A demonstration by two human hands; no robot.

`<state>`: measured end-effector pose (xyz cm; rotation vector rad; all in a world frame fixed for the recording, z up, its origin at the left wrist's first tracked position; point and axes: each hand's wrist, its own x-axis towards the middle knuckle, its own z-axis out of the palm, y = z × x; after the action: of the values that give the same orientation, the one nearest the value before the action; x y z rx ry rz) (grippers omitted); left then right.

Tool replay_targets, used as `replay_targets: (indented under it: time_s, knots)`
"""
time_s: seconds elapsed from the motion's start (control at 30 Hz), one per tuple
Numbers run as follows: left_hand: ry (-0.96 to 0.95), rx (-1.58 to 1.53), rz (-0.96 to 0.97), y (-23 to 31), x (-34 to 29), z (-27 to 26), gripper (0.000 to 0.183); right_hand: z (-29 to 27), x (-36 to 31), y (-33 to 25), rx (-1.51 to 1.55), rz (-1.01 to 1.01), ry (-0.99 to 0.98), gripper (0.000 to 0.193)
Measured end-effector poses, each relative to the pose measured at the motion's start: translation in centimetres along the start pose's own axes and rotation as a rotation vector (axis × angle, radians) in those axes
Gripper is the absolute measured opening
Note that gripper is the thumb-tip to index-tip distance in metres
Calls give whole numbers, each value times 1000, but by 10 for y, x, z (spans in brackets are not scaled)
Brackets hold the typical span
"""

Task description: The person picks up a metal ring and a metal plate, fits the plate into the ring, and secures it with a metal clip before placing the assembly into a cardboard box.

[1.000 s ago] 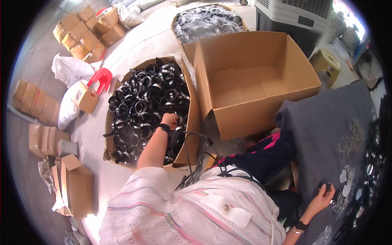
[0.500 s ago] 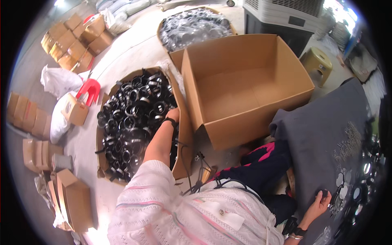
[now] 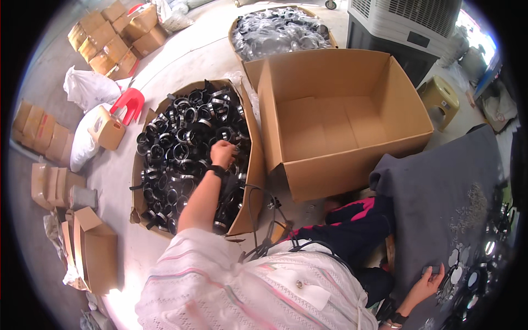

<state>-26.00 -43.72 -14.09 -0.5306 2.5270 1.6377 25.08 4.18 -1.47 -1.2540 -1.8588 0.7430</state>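
My left hand (image 3: 223,155) is closed over a heap of black rings (image 3: 190,116) with silvery bands, which fills an open cardboard box (image 3: 254,165) at my left. Its fingertips are among the rings; what they grip, if anything, is too hidden to name. At the lower right, my right hand (image 3: 424,286) pinches a small dark rectangular piece (image 3: 431,270) between thumb and fingers, above a dark grey cloth (image 3: 421,220). Flat silvery discs (image 3: 454,267) and more black rings (image 3: 478,275) lie on the cloth just beyond that hand.
A large cardboard box (image 3: 352,157) with a bare bottom stands beside the ring box. Behind it are a box of plastic-wrapped parts (image 3: 280,36), an air cooler (image 3: 401,33) and a yellowish stool (image 3: 441,99). Dark cables (image 3: 256,206) hang by my lap. Small metal pieces (image 3: 470,206) are scattered on the cloth.
My left hand has moved away from the ring box's right wall toward the middle of the heap. My right hand keeps its dark piece, now turned flatter. The whole view has shifted slightly.
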Motion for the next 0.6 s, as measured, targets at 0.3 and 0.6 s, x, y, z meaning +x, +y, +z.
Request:
replay_targets:
  time_s: [0.3, 0.6]
  knots:
    - [-458, -549, 281, 177, -63, -9, 34, -4, -1, 4, -377, -315, 182, 33]
    - [-1510, -544, 223, 279, -271, 164, 29, 25, -26, -117, 193, -441, -214, 25]
